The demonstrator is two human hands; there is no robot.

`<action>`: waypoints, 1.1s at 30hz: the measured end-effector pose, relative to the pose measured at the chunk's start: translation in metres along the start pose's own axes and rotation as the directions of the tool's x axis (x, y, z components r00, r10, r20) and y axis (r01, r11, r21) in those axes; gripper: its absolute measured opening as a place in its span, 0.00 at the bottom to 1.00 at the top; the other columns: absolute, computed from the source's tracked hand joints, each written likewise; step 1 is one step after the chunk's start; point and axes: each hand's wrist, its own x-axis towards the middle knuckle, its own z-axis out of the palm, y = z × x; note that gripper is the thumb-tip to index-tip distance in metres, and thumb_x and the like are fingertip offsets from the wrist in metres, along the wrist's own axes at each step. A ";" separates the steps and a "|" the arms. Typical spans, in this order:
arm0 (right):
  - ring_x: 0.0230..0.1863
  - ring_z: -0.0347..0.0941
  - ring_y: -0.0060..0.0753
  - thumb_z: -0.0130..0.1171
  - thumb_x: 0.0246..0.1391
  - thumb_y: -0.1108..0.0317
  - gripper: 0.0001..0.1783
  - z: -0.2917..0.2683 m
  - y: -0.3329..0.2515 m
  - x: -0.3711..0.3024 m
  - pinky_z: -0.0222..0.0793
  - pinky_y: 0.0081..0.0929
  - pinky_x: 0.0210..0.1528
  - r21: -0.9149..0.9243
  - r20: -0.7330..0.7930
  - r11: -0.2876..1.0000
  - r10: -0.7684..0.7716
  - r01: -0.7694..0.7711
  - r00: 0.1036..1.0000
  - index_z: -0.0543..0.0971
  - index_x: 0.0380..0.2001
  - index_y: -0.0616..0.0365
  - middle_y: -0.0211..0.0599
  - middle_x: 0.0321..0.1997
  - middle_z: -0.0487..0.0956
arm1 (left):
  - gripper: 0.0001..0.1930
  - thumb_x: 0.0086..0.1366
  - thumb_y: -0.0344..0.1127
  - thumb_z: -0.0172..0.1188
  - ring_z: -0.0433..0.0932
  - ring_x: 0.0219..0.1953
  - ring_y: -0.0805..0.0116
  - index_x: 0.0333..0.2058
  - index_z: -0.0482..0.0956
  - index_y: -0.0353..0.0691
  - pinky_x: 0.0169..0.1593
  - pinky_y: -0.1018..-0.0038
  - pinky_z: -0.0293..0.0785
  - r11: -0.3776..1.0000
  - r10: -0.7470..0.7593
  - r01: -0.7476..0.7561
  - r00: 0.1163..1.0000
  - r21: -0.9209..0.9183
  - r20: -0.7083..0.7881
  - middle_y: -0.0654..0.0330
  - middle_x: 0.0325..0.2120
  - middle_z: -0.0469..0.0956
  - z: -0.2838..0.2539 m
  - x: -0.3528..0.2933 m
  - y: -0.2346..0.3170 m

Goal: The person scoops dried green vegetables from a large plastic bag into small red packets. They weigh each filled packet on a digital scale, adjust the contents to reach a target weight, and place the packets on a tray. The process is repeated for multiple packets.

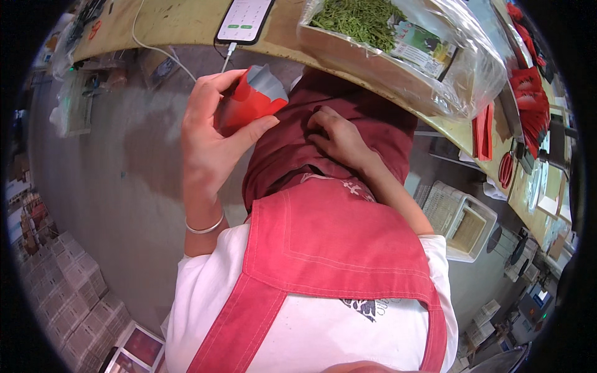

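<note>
My left hand (208, 133) is raised over my lap, its thumb and fingers wrapped round a red pouch (242, 112). The pouch's silvery inside shows at its gaping upper end, which tilts to the right. My right hand (339, 138) rests on the dark red cloth (367, 115) over my lap, holding nothing that shows. Its fingers are loosely bent and apart.
Across the top runs a table (283, 53), bearing a phone (246, 18) on a white cable, a plastic-lined box with green dried leaves (357, 22), red packets (528, 102) and red-handled scissors (507, 169). A white basket (457, 221) stands to the right below.
</note>
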 end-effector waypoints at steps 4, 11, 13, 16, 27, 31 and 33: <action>0.47 0.78 0.56 0.66 0.53 0.71 0.12 0.001 -0.001 0.003 0.76 0.47 0.46 -0.057 0.001 0.998 -0.038 0.038 0.999 0.78 0.41 0.57 0.45 0.45 0.76 | 0.32 0.48 0.27 0.82 0.77 0.47 0.68 0.54 0.80 0.37 0.51 0.72 0.76 1.000 -0.007 0.007 1.000 -0.020 0.000 0.61 0.47 0.77 0.000 -0.001 -0.002; 0.43 0.81 0.55 0.62 0.51 0.70 0.10 0.014 0.003 0.015 0.79 0.50 0.38 -0.342 0.065 0.929 -0.127 0.141 0.990 0.78 0.38 0.58 0.48 0.45 0.79 | 0.32 0.48 0.28 0.82 0.78 0.48 0.65 0.53 0.80 0.37 0.53 0.70 0.76 0.999 -0.003 0.004 1.000 -0.033 0.013 0.59 0.47 0.77 0.003 0.007 0.000; 0.41 0.82 0.56 0.62 0.50 0.69 0.10 0.015 0.003 0.020 0.80 0.51 0.38 -0.411 0.149 0.901 -0.083 0.138 0.985 0.78 0.37 0.58 0.49 0.43 0.79 | 0.33 0.47 0.28 0.81 0.76 0.49 0.67 0.54 0.80 0.37 0.56 0.71 0.73 0.999 -0.046 0.045 0.998 0.018 0.043 0.61 0.47 0.78 0.002 0.005 0.006; 0.39 0.82 0.57 0.63 0.48 0.68 0.12 0.010 0.004 0.024 0.80 0.52 0.37 -0.393 0.138 0.901 -0.142 0.186 0.980 0.78 0.37 0.58 0.51 0.40 0.79 | 0.32 0.47 0.29 0.81 0.78 0.47 0.60 0.53 0.80 0.37 0.54 0.68 0.75 0.999 -0.036 0.035 0.999 0.039 0.027 0.57 0.46 0.77 0.002 0.008 0.007; 0.31 0.78 0.45 0.67 0.50 0.77 0.12 -0.143 -0.130 0.002 0.75 0.37 0.32 -0.381 -0.391 0.834 -0.537 0.399 0.748 0.78 0.39 0.60 0.40 0.34 0.78 | 0.33 0.47 0.29 0.82 0.77 0.45 0.64 0.54 0.80 0.37 0.52 0.69 0.74 0.998 0.005 -0.008 0.999 0.055 0.046 0.59 0.45 0.76 0.002 0.043 0.008; 0.31 0.79 0.38 0.66 0.57 0.80 0.12 -0.202 -0.135 0.011 0.74 0.30 0.33 -0.506 -0.504 0.861 -0.346 0.054 0.791 0.83 0.45 0.62 0.39 0.37 0.80 | 0.33 0.48 0.31 0.82 0.77 0.46 0.65 0.54 0.80 0.37 0.51 0.70 0.75 0.999 0.032 -0.030 0.998 -0.030 0.062 0.59 0.46 0.77 0.012 0.066 0.017; 0.30 0.78 0.36 0.66 0.59 0.79 0.06 -0.220 -0.127 0.001 0.73 0.29 0.33 -0.461 -0.519 0.887 -0.256 -0.014 0.816 0.84 0.40 0.64 0.39 0.36 0.80 | 0.33 0.48 0.31 0.82 0.78 0.47 0.66 0.54 0.80 0.36 0.51 0.71 0.76 0.997 0.069 -0.065 0.995 -0.051 0.076 0.59 0.46 0.77 0.017 0.078 0.017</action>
